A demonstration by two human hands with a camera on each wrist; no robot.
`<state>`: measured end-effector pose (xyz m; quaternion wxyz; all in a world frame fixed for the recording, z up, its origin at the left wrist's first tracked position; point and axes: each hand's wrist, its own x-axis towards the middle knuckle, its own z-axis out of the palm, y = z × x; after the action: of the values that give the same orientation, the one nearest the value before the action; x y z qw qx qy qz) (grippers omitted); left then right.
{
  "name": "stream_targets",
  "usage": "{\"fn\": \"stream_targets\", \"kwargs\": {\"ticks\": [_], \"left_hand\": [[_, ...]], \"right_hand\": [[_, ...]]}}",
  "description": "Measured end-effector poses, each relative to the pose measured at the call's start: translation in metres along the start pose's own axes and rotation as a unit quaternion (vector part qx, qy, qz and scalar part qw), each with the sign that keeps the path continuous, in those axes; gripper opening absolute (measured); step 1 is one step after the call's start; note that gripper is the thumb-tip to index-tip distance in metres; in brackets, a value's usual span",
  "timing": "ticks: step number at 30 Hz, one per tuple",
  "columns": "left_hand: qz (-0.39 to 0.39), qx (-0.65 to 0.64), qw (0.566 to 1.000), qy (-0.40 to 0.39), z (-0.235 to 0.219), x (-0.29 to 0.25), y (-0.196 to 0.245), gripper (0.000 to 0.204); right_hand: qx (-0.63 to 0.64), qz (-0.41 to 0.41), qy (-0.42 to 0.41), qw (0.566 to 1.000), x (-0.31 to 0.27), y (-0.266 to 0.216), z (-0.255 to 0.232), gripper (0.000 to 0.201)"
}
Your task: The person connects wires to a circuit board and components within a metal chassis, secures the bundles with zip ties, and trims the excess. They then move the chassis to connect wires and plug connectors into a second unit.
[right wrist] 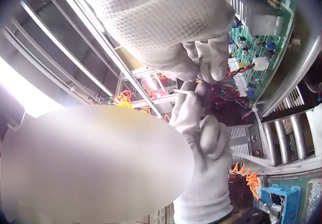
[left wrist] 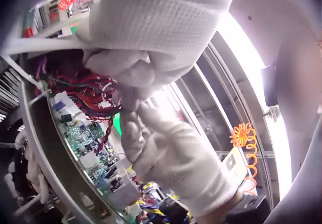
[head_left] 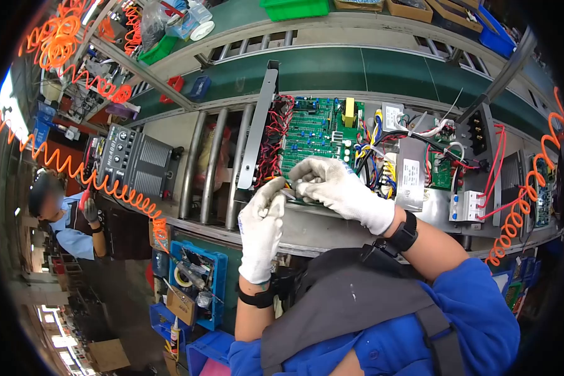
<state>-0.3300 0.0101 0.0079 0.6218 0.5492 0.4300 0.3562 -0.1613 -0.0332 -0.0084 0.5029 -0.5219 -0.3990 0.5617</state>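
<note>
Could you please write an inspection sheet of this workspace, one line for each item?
Surface: metal roller conveyor carrying an open chassis.
Job's things: green circuit board; a thin white strip between the fingertips.
Clutter: blue bin of tape rolls and small parts below the conveyor.
Grippers: left hand and right hand, both in white gloves, meet at the board's near edge and pinch something small.
Cables: red wire bundle beside the board; orange coiled hoses.
Surroundings: black machine at left; another worker beyond.
</note>
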Motion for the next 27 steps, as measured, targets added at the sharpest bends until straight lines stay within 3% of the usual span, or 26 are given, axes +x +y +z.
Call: {"fn": "stream_targets", "kwargs": {"ticks": [2, 6, 9, 12, 14, 18, 20, 22, 25, 27], "left_hand": [[-0.048, 0.017, 0.999, -0.013, -0.005, 0.0, 0.007, 0.026], [-0.032, 0.098, 0.994, 0.027, -0.003, 0.001, 0.008, 0.015], [-0.035, 0.106, 0.994, 0.009, -0.006, 0.0, 0.007, 0.015], [-0.028, 0.122, 0.992, -0.009, -0.008, 0.001, 0.008, 0.015], [-0.031, 0.114, 0.993, -0.013, -0.007, 0.0, 0.009, 0.014], [-0.038, 0.109, 0.993, -0.037, -0.007, -0.001, 0.012, 0.013], [-0.04, 0.09, 0.994, -0.043, -0.012, 0.003, 0.004, 0.013], [-0.04, 0.069, 0.996, -0.046, -0.013, 0.005, -0.003, 0.014], [0.009, 0.071, 0.997, -0.033, -0.009, 0.002, -0.016, 0.015], [0.101, 0.034, 0.992, 0.073, -0.01, -0.004, -0.04, 0.029]], "right_hand": [[0.0, -0.001, -0.029, 1.0, -0.002, 0.0, -0.003, 0.028], [0.075, 0.01, 0.011, 0.997, -0.007, -0.006, 0.002, 0.025], [0.097, 0.034, 0.017, 0.995, -0.007, -0.008, 0.001, 0.024], [0.011, 0.015, -0.018, 1.0, -0.007, -0.012, 0.001, 0.028], [-0.063, -0.04, -0.034, 0.997, -0.005, -0.01, 0.003, 0.028], [-0.072, -0.028, -0.024, 0.997, -0.003, -0.005, 0.013, 0.027], [-0.006, 0.008, 0.05, 0.999, -0.004, -0.008, 0.017, 0.02], [0.029, 0.017, 0.018, 0.999, -0.005, -0.008, 0.012, 0.02], [0.06, 0.035, -0.009, 0.998, -0.008, -0.016, 0.009, 0.017], [-0.025, 0.048, 0.026, 0.998, -0.009, -0.022, 0.009, 0.019]]}}
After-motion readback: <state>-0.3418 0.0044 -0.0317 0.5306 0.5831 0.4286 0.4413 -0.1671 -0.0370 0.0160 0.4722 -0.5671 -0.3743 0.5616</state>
